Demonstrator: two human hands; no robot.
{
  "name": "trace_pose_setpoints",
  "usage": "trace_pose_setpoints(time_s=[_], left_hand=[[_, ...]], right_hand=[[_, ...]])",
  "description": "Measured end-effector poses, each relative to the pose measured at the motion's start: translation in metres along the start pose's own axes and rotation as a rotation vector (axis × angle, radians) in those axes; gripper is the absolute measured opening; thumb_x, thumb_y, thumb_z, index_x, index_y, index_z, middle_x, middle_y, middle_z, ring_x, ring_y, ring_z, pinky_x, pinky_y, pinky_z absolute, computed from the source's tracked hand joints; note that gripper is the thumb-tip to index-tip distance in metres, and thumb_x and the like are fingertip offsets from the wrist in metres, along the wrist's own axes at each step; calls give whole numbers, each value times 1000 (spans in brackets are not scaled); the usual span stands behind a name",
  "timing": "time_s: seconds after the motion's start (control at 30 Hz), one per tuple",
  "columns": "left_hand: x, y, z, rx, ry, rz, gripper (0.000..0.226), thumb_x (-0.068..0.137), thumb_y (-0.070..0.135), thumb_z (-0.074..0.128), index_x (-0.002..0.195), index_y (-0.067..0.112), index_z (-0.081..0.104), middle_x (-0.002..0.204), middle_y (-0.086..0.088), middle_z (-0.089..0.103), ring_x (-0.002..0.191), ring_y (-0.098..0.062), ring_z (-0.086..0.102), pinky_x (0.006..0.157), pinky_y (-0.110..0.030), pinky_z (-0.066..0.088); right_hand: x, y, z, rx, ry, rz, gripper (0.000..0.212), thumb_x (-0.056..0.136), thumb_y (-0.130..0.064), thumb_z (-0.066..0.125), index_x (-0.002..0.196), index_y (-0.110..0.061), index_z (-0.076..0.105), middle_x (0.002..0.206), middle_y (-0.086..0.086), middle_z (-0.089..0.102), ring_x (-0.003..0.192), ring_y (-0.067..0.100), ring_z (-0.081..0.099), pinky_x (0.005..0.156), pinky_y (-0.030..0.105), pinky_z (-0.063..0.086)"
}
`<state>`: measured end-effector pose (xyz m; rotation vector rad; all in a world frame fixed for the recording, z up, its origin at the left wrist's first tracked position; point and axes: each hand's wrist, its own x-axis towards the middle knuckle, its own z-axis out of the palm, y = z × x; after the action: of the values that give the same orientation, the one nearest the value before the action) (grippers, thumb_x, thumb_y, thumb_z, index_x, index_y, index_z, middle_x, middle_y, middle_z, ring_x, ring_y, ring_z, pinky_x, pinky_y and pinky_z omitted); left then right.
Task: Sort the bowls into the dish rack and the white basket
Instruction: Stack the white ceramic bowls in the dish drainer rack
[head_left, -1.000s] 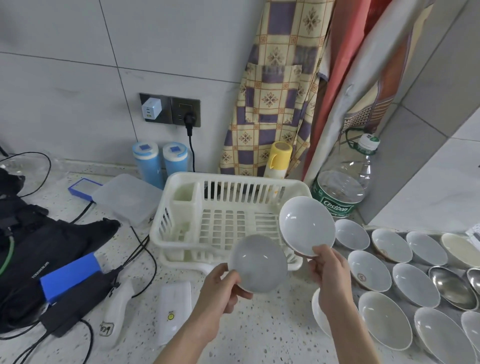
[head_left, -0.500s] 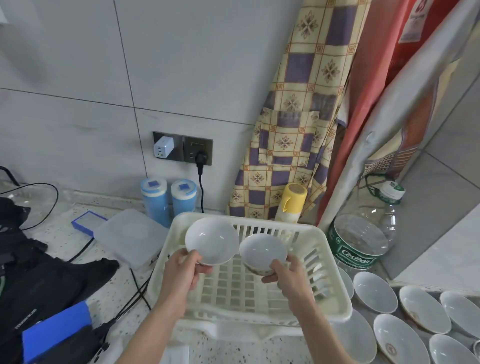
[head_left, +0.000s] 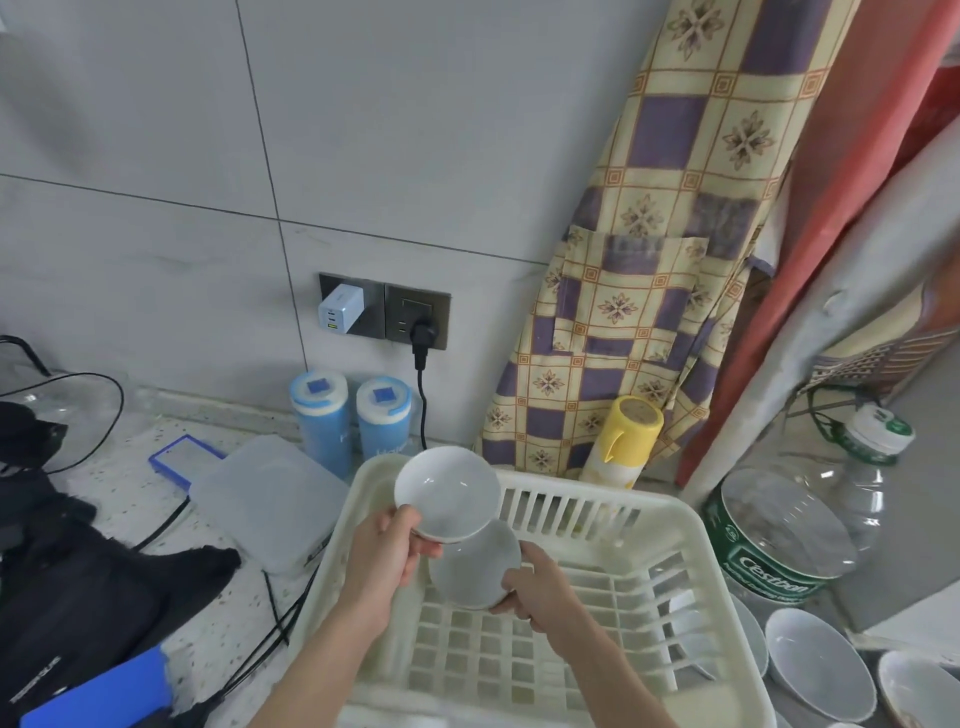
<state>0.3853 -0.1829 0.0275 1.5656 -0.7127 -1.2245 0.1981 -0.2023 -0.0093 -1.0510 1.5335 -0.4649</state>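
White bowl (head_left: 447, 491) tilts in the left hand (head_left: 387, 551), pinched at its lower rim; the right hand (head_left: 537, 584) grips a second bowl (head_left: 475, 569) just beneath, both over the dish rack (head_left: 670, 525) on the bench (head_left: 130, 462).

Both hands reach forward, left hand (head_left: 382, 556) and right hand (head_left: 540, 587) each curled in a grip.

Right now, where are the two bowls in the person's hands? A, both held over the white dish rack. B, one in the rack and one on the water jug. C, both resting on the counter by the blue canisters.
A: the left hand and right hand each grip a white bowl above the dish rack.
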Motion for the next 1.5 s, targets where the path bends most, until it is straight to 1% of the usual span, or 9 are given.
trace_pose_setpoints(time_s=[0.33,0.57,0.73,0.8,0.9,1.0,1.23,1.4,1.5], left_hand=[[4,-9,4,-20,-67,-5,19,89,9,46,95,5,64,64,-20,71,35,-9,24,36,-18,20],[5,-14,4,46,-89,1,19,89,12,48,97,13,65,61,-17,70,33,-8,28,35,-18,23],[5,-17,6,91,-58,44,20,88,11,48,92,13,67,56,-16,67,32,-8,29,34,-17,25],[4,-17,6,110,-73,55,21,89,10,47,93,14,67,56,-17,67,32,-8,29,34,-17,26],[4,-17,6,144,-95,79,21,89,10,47,93,11,68,55,-18,67,34,-10,29,35,-18,26],[2,-17,7,178,-131,98,20,90,10,48,96,13,67,59,-20,68,35,-11,31,36,-19,27],[1,-24,9,248,-201,144,20,84,25,53,97,19,67,60,-15,71,35,-9,37,38,-18,31],[6,-35,11,385,-197,251,37,95,13,51,128,28,42,60,-7,74,40,-3,56,46,-18,39],[8,-40,9,444,-196,276,41,97,16,50,135,25,40,61,-1,74,50,-2,65,51,-14,41]], right_hand=[[21,15,9,57,-49,2,43,92,-17,43,132,-33,44,72,3,68,39,3,50,38,16,24],[25,15,9,154,-34,150,23,95,-45,39,104,-29,53,62,-1,70,44,9,49,43,18,25],[11,16,1,-156,283,-86,42,97,-50,31,84,-21,59,74,-5,70,67,8,66,57,27,46],[5,15,-1,-278,454,-288,41,98,-48,30,81,-26,59,66,-5,65,65,10,63,62,32,49],[-2,10,1,-237,407,-479,31,101,-46,33,89,-38,60,66,-7,67,66,5,63,61,25,47],[-3,7,2,-145,275,-470,13,98,-40,46,103,-43,58,69,-10,68,70,5,62,60,23,43],[3,10,-2,39,215,-350,26,84,-8,54,102,-20,69,88,22,68,68,17,53,60,29,41],[6,11,-3,-34,244,-349,19,86,-10,51,85,-20,68,71,3,69,61,11,56,53,20,40],[6,13,0,-73,245,-358,28,86,-7,49,65,-25,54,54,-10,51,48,6,39,46,15,29]])
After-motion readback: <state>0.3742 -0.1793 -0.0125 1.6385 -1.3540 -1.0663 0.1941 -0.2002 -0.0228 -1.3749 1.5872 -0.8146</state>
